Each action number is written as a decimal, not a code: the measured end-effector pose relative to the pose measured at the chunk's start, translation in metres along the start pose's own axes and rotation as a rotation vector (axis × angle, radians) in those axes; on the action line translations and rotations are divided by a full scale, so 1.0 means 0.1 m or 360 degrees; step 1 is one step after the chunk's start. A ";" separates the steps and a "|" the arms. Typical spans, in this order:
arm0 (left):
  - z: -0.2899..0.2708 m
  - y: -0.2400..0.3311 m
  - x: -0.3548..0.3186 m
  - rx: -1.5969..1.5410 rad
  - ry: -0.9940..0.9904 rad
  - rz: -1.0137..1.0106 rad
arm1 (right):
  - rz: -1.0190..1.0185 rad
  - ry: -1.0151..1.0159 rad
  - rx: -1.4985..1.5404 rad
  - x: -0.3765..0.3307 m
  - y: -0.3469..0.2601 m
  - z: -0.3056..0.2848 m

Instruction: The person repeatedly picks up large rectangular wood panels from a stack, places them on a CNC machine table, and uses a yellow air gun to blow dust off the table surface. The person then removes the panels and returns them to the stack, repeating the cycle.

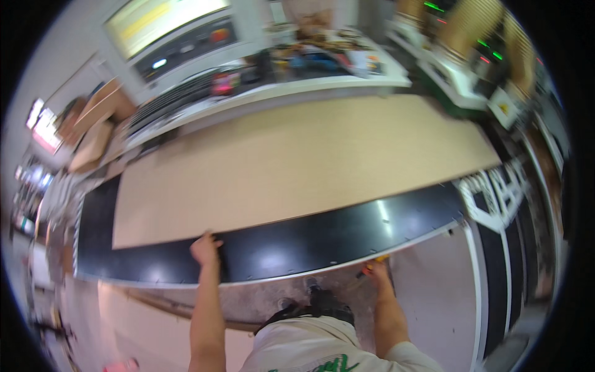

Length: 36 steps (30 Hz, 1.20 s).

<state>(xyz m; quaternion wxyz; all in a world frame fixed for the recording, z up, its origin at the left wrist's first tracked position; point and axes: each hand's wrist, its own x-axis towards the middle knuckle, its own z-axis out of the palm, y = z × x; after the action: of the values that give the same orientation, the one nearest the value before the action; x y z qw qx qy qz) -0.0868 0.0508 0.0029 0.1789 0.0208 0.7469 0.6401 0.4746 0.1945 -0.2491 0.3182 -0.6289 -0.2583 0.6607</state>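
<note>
- Head view: left hand (205, 247) rests fingers curled on the near edge of a large flat pale-tan wooden board (297, 164), mid-frame on a glossy black machine bed (322, 239).
- Right hand (376, 271) low, right of centre, closed around a small orange-yellow tool (372, 265), kind unclear.
- Step looks like positioning the board; the next move likely calls for an even push along that edge.
- Board matte, smooth; bed shiny with a white rim.
- Cluttered white workbench (347, 80) at upper frame.
</note>
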 end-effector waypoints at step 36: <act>-0.22 -0.10 0.01 -0.0537 -0.0362 0.0178 | -0.0322 -0.1516 -0.1252 -3.36 -1.68 2.47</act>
<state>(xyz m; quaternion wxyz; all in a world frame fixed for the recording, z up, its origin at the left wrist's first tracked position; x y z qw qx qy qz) -0.0924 0.0280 -0.0043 0.2272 0.1040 0.6019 0.7585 0.2468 0.0699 0.1179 -0.0262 -0.3077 -0.6539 0.6907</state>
